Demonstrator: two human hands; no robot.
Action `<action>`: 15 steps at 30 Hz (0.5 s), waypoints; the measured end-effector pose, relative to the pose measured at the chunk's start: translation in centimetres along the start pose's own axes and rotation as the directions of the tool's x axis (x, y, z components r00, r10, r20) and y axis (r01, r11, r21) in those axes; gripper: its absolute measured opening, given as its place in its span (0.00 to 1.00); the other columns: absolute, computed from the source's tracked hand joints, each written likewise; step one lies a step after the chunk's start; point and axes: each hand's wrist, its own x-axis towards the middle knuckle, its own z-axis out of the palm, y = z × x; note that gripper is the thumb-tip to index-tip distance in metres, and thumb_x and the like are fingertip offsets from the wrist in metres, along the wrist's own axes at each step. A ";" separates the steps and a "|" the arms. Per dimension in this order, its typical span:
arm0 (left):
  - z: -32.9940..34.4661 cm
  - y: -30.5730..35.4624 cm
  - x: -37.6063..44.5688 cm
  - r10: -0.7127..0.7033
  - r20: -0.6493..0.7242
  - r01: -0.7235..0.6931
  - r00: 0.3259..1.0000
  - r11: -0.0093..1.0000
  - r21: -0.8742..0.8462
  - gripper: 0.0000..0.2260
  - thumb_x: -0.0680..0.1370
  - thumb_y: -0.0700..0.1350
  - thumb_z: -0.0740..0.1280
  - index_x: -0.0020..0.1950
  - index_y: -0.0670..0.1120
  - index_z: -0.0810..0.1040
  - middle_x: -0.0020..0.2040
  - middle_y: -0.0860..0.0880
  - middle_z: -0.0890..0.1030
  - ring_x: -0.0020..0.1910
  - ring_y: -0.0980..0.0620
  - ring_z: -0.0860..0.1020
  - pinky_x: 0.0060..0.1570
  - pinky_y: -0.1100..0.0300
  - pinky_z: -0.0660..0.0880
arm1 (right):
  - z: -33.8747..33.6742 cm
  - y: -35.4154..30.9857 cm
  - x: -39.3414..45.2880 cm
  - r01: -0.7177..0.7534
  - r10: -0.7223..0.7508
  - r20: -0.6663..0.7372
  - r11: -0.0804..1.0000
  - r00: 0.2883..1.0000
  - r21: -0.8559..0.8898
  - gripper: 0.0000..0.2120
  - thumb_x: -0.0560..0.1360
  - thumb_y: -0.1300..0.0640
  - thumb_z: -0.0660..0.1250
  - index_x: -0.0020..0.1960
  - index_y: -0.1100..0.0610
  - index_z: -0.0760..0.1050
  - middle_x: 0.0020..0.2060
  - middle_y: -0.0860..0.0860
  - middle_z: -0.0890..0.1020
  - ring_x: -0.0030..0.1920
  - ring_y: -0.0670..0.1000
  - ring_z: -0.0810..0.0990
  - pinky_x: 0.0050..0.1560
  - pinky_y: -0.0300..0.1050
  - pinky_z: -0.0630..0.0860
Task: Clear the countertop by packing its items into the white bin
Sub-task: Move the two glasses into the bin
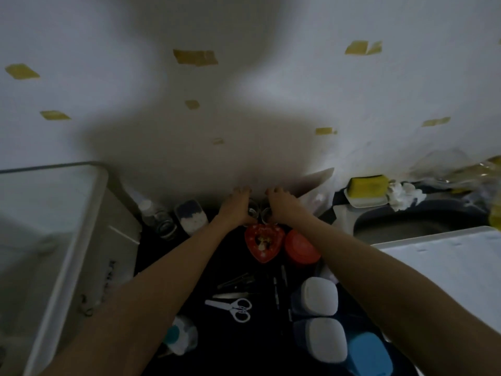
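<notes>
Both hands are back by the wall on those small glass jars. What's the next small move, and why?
Probably lift them and swing left to the white bin. The left hand and right hand each seem to grip a glass jar, and the bin looks open with room.

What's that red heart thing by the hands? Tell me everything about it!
The red heart-shaped box lies flat on the dark countertop, its point toward the camera. It looks like a glossy tin with a pale, blurry picture and small white marks on its lid. It sits just below both hands, beside a round red-orange lid on its right. Whether the hands touch it is unclear.
</notes>
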 end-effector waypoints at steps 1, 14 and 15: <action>0.6 0.1 0.6 0.003 0.004 -0.003 1.000 1.000 -0.026 0.42 0.66 0.49 0.79 0.74 0.43 0.63 0.68 0.38 0.67 0.63 0.36 0.72 0.61 0.46 0.73 | 0.4 0.1 0.4 0.003 -0.003 0.019 1.000 1.000 0.001 0.29 0.72 0.54 0.73 0.68 0.62 0.67 0.63 0.61 0.71 0.59 0.63 0.76 0.54 0.56 0.77; 4.3 -1.7 3.0 0.002 -0.060 -0.014 0.998 0.980 -0.201 0.36 0.63 0.45 0.80 0.67 0.42 0.71 0.64 0.39 0.74 0.62 0.40 0.74 0.59 0.51 0.74 | 3.7 0.6 3.7 0.062 -0.061 0.029 0.998 0.998 -0.026 0.30 0.76 0.57 0.68 0.74 0.62 0.60 0.71 0.63 0.63 0.65 0.66 0.70 0.62 0.58 0.74; 4.1 -1.8 3.1 -0.002 -0.057 -0.009 0.998 0.982 -0.189 0.35 0.61 0.45 0.80 0.65 0.43 0.72 0.62 0.40 0.75 0.60 0.40 0.76 0.56 0.51 0.76 | 3.5 0.5 3.6 0.058 -0.058 0.028 0.998 0.998 -0.005 0.29 0.75 0.57 0.69 0.72 0.62 0.62 0.69 0.63 0.65 0.64 0.66 0.72 0.61 0.58 0.75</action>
